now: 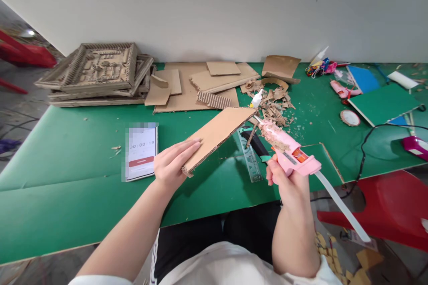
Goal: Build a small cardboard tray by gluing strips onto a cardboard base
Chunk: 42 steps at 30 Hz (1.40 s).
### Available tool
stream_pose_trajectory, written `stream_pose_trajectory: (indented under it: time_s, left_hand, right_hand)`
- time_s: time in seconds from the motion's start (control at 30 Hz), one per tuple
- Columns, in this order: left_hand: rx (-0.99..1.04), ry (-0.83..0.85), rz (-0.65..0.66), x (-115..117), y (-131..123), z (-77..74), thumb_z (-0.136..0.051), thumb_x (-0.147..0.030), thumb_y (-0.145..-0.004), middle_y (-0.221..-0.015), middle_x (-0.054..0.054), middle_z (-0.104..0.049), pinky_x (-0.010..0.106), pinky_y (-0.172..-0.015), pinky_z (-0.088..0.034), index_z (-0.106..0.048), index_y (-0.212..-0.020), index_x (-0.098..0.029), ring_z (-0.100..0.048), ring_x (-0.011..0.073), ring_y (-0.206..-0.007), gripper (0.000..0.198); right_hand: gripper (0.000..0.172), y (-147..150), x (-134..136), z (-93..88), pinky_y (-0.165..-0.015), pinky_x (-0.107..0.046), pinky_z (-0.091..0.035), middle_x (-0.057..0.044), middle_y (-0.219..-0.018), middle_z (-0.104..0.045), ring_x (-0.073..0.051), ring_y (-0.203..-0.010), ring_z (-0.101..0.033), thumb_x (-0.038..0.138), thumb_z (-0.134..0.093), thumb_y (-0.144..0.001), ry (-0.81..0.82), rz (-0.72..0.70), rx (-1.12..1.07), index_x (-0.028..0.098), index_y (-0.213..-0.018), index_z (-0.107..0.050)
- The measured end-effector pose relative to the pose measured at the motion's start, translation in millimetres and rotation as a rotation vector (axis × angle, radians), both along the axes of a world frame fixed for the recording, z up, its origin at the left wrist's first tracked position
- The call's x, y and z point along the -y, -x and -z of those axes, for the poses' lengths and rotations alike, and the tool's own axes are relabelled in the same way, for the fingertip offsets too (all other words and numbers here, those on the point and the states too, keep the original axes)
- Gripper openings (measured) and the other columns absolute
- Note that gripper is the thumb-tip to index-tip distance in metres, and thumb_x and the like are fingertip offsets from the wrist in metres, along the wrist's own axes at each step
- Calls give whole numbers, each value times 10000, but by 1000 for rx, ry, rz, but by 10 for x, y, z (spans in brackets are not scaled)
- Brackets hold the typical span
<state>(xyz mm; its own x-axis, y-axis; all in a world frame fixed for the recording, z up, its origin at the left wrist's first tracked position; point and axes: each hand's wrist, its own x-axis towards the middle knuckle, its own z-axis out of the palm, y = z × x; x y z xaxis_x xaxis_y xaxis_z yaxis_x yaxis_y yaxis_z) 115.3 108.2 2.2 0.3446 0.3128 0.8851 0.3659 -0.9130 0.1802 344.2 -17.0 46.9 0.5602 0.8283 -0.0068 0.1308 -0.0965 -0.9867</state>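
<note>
My left hand [174,160] grips the near end of a flat cardboard strip [220,131], held tilted above the green table. In my right hand [284,178] is a pink hot glue gun [287,149] with cardboard scraps stuck along its barrel. Its nozzle is at the strip's far right corner; whether it touches cannot be made out. A white glue stick [344,209] sticks out of the gun's back. Below the strip lie a clear ruler [250,160] and a black and green utility knife [256,142]. A small white bottle [257,99] stands behind the strip's far end.
Stacked cardboard trays [96,71] stand back left, beside loose cardboard sheets [174,103]. Torn scraps [276,107] are heaped mid-back. A phone [142,151] showing a timer lies left. A tape roll [350,118], green board [388,101] and black cable [363,160] are at right.
</note>
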Motion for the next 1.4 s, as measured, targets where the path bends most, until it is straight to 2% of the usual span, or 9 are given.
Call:
stream_pose_trajectory:
  time_s: [0.43,1.0,1.4]
  left_hand:
    - [-9,2,11,-3,21,24,-631,-166,-834,-1004,120,-721,274,-752,-585,-634,-1147,-145,-703,200,-889,314]
    - [-5,-4,14,-4,10,12,-617,-180,-846,-1001,112,-723,280,-738,-592,-631,-1148,-154,-704,199,-881,303]
    - [-9,-15,0,-7,1,-11,-619,-170,-840,-988,104,-727,275,-722,-594,-635,-1122,-162,-708,198,-867,283]
  right_hand:
    - [176,-26,-37,-25,-384,-236,-358,68,-473,-499,-86,-398,-456,307,-633,-777,-55,18,2,222,-700,-500]
    - [198,0,3,-21,-401,-249,-356,64,-479,-499,-96,-409,-453,349,-639,-751,41,26,-3,219,-709,-496]
    - [267,24,50,16,-392,-250,-362,59,-486,-487,-97,-413,-453,401,-648,-763,18,-12,28,225,-668,-471]
